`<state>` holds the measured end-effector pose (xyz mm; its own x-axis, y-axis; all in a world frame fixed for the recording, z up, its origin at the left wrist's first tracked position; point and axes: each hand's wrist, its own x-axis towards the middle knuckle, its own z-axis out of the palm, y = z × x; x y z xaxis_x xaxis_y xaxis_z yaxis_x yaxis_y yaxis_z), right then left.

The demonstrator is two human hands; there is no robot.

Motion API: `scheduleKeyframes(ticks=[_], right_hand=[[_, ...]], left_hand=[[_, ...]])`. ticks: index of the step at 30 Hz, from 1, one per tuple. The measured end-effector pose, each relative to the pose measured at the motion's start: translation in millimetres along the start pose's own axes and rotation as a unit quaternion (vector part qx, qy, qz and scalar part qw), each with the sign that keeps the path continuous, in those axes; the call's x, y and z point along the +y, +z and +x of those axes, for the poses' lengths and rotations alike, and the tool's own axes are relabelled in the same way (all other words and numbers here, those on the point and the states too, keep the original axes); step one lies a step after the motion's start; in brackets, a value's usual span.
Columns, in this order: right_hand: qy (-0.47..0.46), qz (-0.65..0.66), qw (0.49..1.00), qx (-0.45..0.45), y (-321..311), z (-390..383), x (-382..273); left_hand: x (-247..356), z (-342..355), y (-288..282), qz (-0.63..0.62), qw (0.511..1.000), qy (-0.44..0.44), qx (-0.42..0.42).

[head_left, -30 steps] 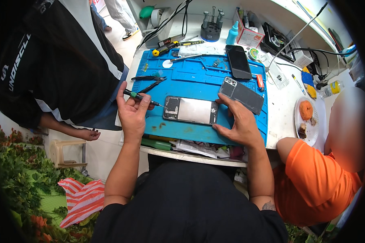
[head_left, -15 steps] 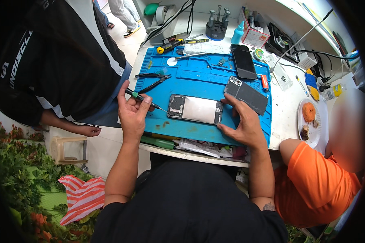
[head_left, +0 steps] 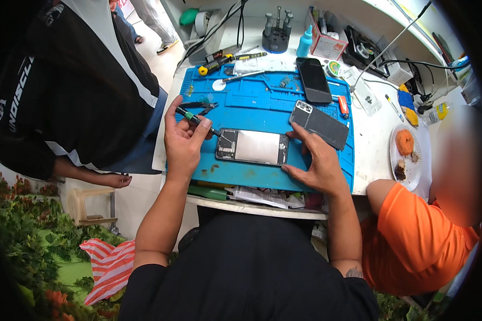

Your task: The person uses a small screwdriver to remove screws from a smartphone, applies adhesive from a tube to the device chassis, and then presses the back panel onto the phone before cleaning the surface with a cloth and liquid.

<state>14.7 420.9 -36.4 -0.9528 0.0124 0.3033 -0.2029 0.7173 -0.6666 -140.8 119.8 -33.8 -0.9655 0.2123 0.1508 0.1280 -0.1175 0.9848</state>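
Observation:
An opened phone [head_left: 257, 146] lies flat on a blue work mat [head_left: 241, 174], its inner parts and a large silvery panel facing up. My left hand [head_left: 183, 144] is closed round a slim black and green screwdriver [head_left: 190, 115]. Its tip reaches over the dark left end of the phone; whether it touches a screw is too small to tell. Thumb and fingers of my right hand [head_left: 321, 163] hold the phone's right end at its near and far corners. Just beyond that hand lies a dark grey phone back [head_left: 329, 127] with a camera block.
A black phone [head_left: 314, 80] and an orange-red small item [head_left: 343, 107] lie on the mat's far right. Pliers [head_left: 198, 105] rest behind my left hand. A bit stand [head_left: 276, 40] and a blue bottle [head_left: 304, 43] stand at the back. People are close on both sides; a plate [head_left: 411, 176] holds food.
The screwdriver's tip has moved from the phone's left edge to over its left end, my left hand shifting right. My right hand keeps its hold. The whole view has shifted slightly.

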Motion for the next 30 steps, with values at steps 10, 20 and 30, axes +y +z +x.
scheduleKeyframes(ticks=[10,20,30], right_hand=[[0.003,-0.004,1.0,-0.008,-2.3,0.1,-1.9],[0.002,-0.008,1.0,-0.003,-1.7,-0.9,-0.7],[0.02,-0.003,1.0,-0.011,-1.3,-2.6,-1.5]], left_hand=[[-11.2,-39.4,-6.1,-0.012,0.999,0.03,0.002],[-12.9,-38.1,-4.3,-0.031,0.999,0.02,-0.011],[-14.4,-41.4,-4.2,0.008,0.999,0.048,-0.014]])
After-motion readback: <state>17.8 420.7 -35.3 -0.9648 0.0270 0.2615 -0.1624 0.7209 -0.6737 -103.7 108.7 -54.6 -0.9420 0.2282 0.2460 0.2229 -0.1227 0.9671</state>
